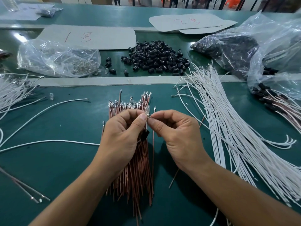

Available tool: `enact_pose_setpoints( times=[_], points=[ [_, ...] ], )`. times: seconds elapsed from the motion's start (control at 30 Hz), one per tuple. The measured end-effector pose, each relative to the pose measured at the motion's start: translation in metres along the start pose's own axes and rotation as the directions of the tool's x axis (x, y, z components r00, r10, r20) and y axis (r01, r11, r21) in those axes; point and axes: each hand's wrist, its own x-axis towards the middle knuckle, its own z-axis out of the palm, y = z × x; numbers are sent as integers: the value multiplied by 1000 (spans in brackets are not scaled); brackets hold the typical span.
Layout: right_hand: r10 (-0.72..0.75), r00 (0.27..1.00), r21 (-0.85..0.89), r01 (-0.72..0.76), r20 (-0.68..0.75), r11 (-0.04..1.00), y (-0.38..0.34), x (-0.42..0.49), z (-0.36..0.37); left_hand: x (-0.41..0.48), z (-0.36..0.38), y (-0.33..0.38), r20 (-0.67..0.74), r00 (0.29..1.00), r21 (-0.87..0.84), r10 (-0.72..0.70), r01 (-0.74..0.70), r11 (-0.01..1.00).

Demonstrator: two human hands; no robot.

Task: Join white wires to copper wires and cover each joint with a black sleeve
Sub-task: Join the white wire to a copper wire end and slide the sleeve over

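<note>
My left hand (121,132) and my right hand (175,132) meet above a pile of copper wires (136,167) on the green table. Between thumb and fingers both hands pinch a small clear glass bulb (147,110) with thin wire ends. A black sleeve (145,135) hangs just below my left palm, on a wire that the hand hides. A white wire (48,141) runs left from under my left hand. A large fan of white wires (236,128) lies to the right. Loose black sleeves (156,57) are heaped at the back centre.
A clear bag of small bulbs (57,59) lies back left. Plastic bags (244,46) with black sleeves and finished wires (276,101) sit at the right. More white wires (13,93) lie at the left edge. Grey cards (91,36) lie beyond a raised strip.
</note>
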Motion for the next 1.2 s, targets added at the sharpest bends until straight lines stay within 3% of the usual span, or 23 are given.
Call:
enact_pose_setpoints(
  times=[0.4, 0.53, 0.6, 0.67, 0.73, 0.83, 0.97, 1.2],
  points=[
    [-39, 999, -81, 38, -11, 996, 4, 1, -2, 0, -2, -1, 31, 999, 34, -19, 18, 999],
    [54, 996, -92, -48, 64, 995, -2, 6, -7, -1, -7, 3, 70, 997, 100, -34, 27, 995],
    [85, 982, -137, -63, 168, 989, -10, 11, -15, 1, -10, 5, 129, 991, 181, -35, 11, 983],
    [-4, 955, -315, 102, 296, 944, -18, 15, -24, 2, -14, 9, 207, 977, 261, -50, -6, 965],
    [-145, 890, -479, 363, 433, 799, -23, 17, -29, 2, -18, 12, 263, 961, 310, -83, -3, 951],
    [-219, 806, -545, 545, 550, 637, -25, 19, -32, 3, -22, 14, 295, 950, 319, -102, 3, 948],
    [-219, 764, -575, 613, 607, 541, -23, 19, -35, 3, -24, 12, 297, 947, 362, -122, 6, 932],
    [-225, 785, -559, 581, 578, 591, -18, 17, -34, 8, -29, 15, 311, 941, 313, -137, 35, 949]
  ],
)
